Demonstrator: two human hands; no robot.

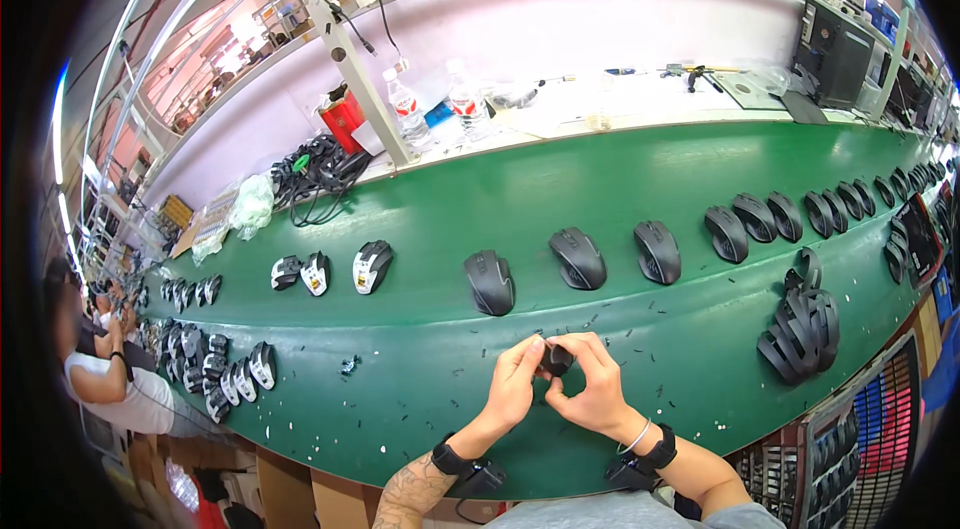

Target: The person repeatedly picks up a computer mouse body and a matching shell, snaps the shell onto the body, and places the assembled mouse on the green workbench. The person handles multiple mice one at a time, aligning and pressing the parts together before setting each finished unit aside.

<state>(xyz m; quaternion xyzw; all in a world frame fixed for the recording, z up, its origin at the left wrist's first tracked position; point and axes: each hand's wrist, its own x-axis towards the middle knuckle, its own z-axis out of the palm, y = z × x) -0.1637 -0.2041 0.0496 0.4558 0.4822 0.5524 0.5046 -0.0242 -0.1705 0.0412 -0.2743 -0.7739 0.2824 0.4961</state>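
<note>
Close together over the green bench (420,359), my left hand (514,381) and my right hand (592,384) both grip one small black mouse part (557,359). Fingers cover much of it, so its exact shape is hard to make out. Beyond my hands stands a spaced row of black computer mice, among them one mouse (489,282) nearest the left hand, another mouse (578,258) and a third mouse (657,252). Tiny black pieces (612,333) lie scattered around my hands. To the right rests a pile of curved black mouse shells (800,334).
Partly assembled mice with white parts (373,267) stand to the left, and more mice (240,381) cluster nearer. Behind are tangled cables (325,169), water bottles (405,107) and a computer tower (835,54). A crate (850,439) sits at lower right; a person (110,379) works far left.
</note>
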